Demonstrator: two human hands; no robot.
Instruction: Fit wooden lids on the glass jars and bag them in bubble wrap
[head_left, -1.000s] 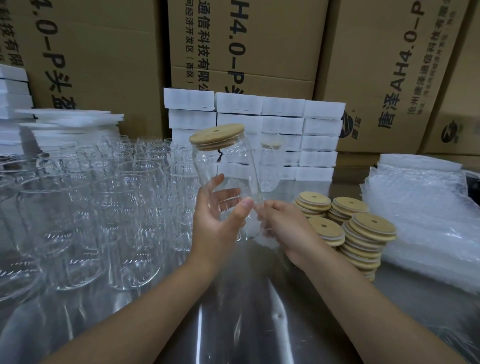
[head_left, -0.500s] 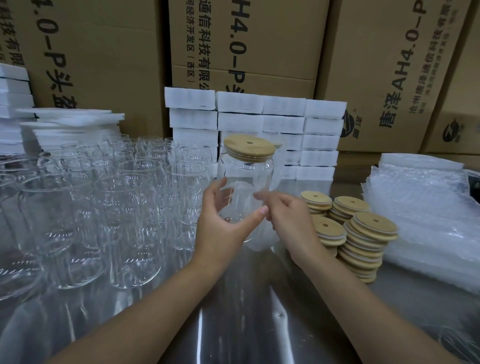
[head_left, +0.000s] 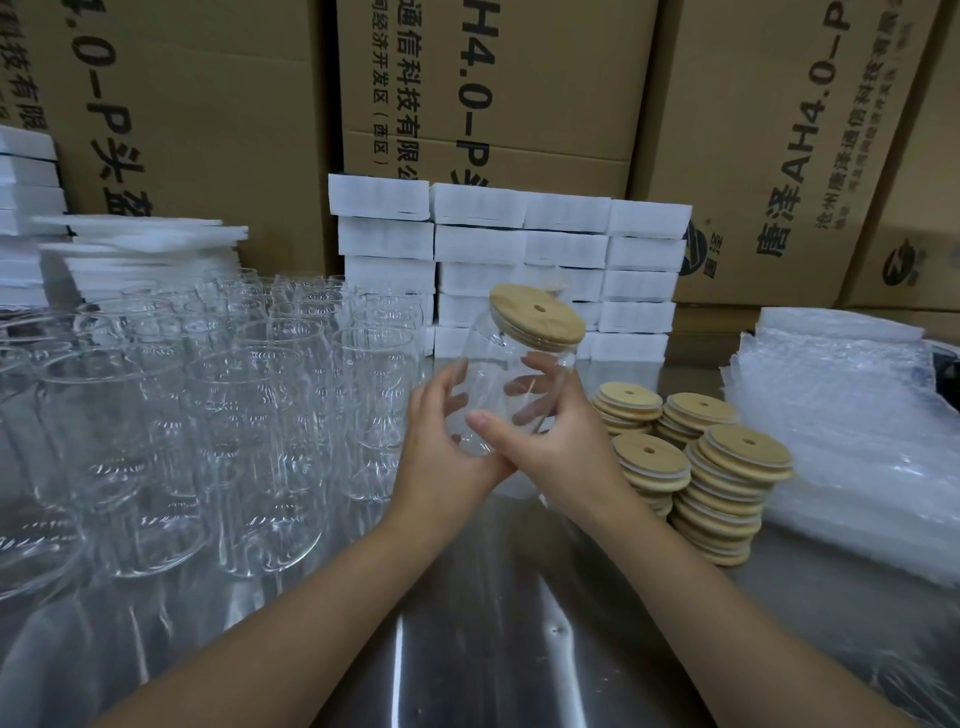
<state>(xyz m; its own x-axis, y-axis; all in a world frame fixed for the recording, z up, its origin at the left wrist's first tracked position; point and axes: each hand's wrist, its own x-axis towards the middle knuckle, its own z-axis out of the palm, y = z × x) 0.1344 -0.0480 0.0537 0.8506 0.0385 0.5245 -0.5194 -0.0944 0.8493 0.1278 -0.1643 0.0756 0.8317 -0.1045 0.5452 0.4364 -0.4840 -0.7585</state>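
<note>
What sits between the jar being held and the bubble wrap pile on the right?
Between the jar and the bubble wrap, stacks of wooden lids stand on the table; the head view shows it.

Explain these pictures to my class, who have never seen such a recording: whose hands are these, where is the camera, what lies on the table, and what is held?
No machine here: a person works with bare hands. The camera sits on their head, looking forward and down, so the arms enter from below. The left hand and right hand together hold one glass jar, tilted, with a wooden lid already on it. On the metal table stand empty jars to the left, stacks of lids to the right, and bubble wrap bags beyond those. Behind are white foam blocks and cardboard boxes.
</note>
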